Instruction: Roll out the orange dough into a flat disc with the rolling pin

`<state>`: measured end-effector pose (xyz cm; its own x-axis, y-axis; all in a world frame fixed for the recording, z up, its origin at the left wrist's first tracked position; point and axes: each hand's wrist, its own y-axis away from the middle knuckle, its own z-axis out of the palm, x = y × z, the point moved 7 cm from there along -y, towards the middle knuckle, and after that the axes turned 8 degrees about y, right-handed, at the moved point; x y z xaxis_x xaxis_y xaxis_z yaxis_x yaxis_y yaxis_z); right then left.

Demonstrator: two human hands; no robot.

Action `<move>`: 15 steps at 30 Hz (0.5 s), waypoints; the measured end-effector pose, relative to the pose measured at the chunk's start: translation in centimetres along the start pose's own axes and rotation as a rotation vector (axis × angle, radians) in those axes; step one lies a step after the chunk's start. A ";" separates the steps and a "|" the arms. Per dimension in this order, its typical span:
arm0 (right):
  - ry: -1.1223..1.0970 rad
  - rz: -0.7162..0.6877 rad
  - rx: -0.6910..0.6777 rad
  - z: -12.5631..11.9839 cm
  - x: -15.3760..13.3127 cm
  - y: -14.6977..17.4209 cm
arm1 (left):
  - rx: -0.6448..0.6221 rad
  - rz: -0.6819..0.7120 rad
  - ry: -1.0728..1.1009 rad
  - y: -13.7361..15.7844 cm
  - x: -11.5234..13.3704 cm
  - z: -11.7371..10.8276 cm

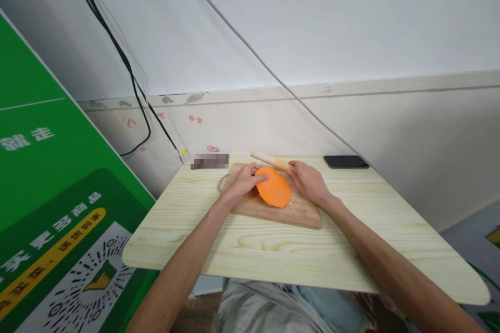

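A thin, roughly oval orange dough sheet (274, 190) is tilted up above a wooden cutting board (289, 217). My left hand (246, 179) pinches its left edge, thumb on the near face and fingers behind. In my right hand (308, 179) is the right end of a pale wooden rolling pin (269, 158). The pin slants up to the left, just behind the sheet's top edge; whether the two touch, I cannot tell. Part of the board is hidden behind the sheet and my hands.
A black phone (346, 162) lies at the table's back right. A blurred-out dark object (210, 161) sits at the back left. The pale wood-grain table (273, 255) stands against the wall. A green printed banner (58, 166) leans at the left, and cables (133, 70) hang down the wall.
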<state>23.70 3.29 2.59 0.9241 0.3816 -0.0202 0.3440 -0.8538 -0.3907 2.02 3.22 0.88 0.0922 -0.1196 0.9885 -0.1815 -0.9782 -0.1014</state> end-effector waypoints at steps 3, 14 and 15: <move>-0.006 0.009 -0.007 0.0 0.1 0.0 | 0.042 -0.004 0.078 -0.1 0.0 -0.4; -0.036 0.139 0.028 0.3 1.2 0.1 | 0.057 0.055 0.077 -0.8 -0.6 -0.5; -0.042 0.153 0.033 0.3 1.4 0.1 | 0.060 0.055 0.098 -0.9 -0.9 -0.4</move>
<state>24.97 3.81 2.20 0.9574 0.2626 -0.1200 0.1931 -0.8913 -0.4102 1.69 4.27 0.16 -0.0131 -0.1587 0.9872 -0.1248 -0.9793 -0.1591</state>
